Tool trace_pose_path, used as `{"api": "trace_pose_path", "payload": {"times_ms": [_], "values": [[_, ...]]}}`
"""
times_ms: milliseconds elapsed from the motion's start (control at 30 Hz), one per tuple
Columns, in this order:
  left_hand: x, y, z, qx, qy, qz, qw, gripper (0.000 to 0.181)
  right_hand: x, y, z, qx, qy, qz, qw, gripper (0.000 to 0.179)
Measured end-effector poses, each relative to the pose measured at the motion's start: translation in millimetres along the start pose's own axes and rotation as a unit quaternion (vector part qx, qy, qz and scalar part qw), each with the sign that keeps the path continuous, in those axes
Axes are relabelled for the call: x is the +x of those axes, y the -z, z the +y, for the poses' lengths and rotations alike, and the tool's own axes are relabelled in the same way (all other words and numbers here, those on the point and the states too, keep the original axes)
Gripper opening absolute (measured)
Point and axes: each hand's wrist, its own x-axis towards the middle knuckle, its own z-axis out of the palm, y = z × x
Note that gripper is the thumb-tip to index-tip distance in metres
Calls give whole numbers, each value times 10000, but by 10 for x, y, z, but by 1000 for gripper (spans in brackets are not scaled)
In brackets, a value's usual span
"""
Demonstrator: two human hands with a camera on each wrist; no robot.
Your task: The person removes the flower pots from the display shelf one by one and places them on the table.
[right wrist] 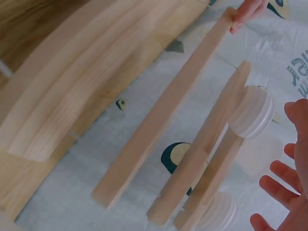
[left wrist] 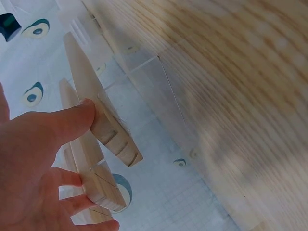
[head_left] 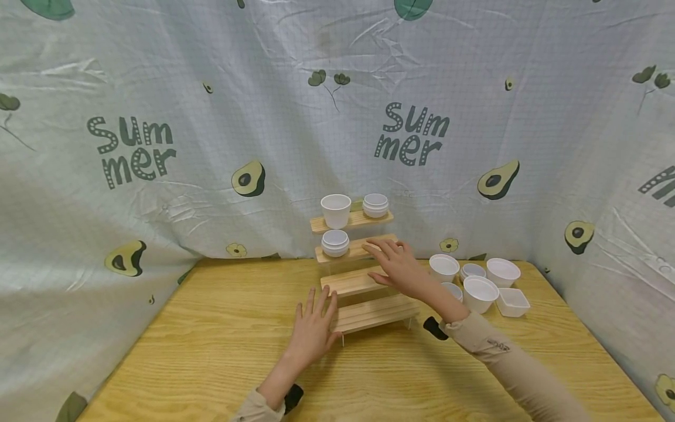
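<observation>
A tiered wooden display stand (head_left: pixel 371 315) with clear supports stands on the table. On its top step sit a tall white cup (head_left: pixel 336 212) at the left and a round white jar (head_left: pixel 375 206) at the right. A second white jar (head_left: pixel 335 244) is on the step below, at the left. My left hand (head_left: pixel 311 331) is at the stand's left side, fingers spread; in the left wrist view the thumb (left wrist: pixel 79 118) touches a step's end. Over the right part of the middle steps hovers my right hand (head_left: pixel 403 269), fingers extended and holding nothing.
Several white containers stand on the table right of the stand, among them a large bowl (head_left: pixel 480 294), a rear bowl (head_left: pixel 503 272) and a square box (head_left: pixel 512 302). My right forearm passes close in front of them. A printed curtain (head_left: pixel 295 129) hangs behind the table.
</observation>
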Motion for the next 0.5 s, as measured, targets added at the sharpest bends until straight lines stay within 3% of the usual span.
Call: {"api": "trace_pose_path", "payload": {"times_ms": [267, 500], "values": [[2, -1, -3, 34, 12, -1, 10000, 78, 243, -120, -47, 137, -8, 64, 9999, 58], [2, 4, -4, 54, -20, -16, 10000, 78, 404, -229, -75, 212, -117, -143, 9996, 56]]}}
